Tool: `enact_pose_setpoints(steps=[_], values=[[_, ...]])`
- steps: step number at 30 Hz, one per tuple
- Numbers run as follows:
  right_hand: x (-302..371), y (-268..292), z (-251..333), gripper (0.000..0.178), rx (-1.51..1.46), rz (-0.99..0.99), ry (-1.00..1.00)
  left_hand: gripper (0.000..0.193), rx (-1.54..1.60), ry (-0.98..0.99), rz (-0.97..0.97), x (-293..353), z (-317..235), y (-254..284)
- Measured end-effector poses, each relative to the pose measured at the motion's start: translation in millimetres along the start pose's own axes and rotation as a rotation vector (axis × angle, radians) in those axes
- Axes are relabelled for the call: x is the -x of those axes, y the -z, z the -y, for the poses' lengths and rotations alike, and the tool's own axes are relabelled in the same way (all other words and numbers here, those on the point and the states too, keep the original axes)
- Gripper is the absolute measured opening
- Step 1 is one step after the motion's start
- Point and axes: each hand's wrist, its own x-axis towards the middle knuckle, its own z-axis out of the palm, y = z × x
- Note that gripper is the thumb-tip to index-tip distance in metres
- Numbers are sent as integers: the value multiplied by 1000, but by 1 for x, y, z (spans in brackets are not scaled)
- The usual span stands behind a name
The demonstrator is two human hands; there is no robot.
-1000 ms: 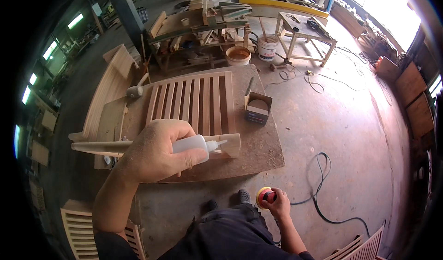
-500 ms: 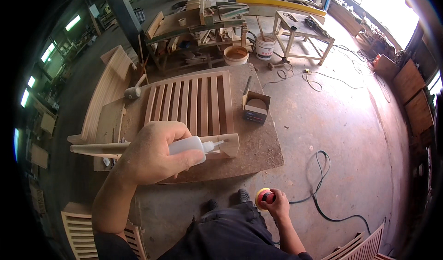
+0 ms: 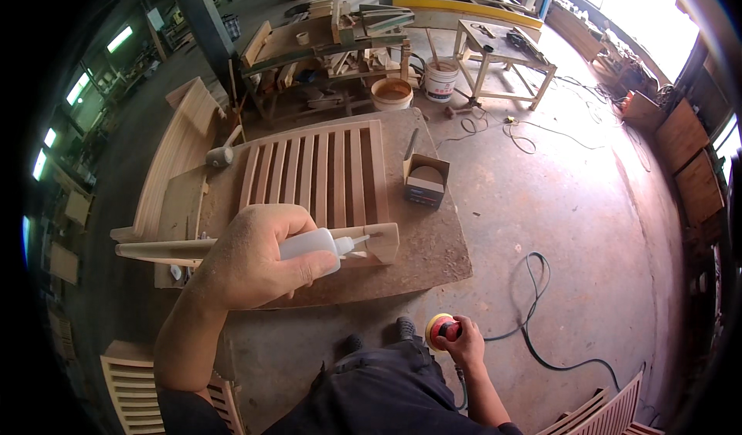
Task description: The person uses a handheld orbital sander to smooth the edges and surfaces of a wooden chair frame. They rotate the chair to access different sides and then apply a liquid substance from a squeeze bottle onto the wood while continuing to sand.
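My left hand (image 3: 259, 257) is wrapped round a white squeeze bottle (image 3: 311, 249), which lies tilted with its thin nozzle pointing right. The nozzle tip is at a small dark mark near the right end of the wooden rail (image 3: 386, 239); whether it touches, I cannot tell. That rail belongs to a slatted wooden frame (image 3: 377, 164) lying on the workbench. Low at my right side, my right hand (image 3: 466, 342) grips a red and black orbital sander (image 3: 444, 331) with a yellow pad edge, held clear of the bench.
On the workbench (image 3: 433, 257) stand an open box of sanding discs (image 3: 425, 180) and a mallet (image 3: 220, 156). A hose (image 3: 533, 311) curls over the floor at right. Buckets (image 3: 393, 93) and a small table (image 3: 506, 52) stand beyond. Slatted pieces (image 3: 131, 389) lie at lower left.
The bottle and both hands hold nearly the same pose. The whole view has shifted very slightly, with the bench and background a little further left.
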Motion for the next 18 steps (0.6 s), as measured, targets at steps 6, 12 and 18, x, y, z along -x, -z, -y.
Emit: enact_pose_setpoints(steps=[6,12,18], values=[[6,9,9,74,-94,-43,-10,30,53,-29,2,-1,6,-1],[0,25,35,73,-180,-185,52,27,15,-51,3,-2,6,-1],[1,35,63,76,-238,-342,184,28,21,-82,12,-4,9,-1]])
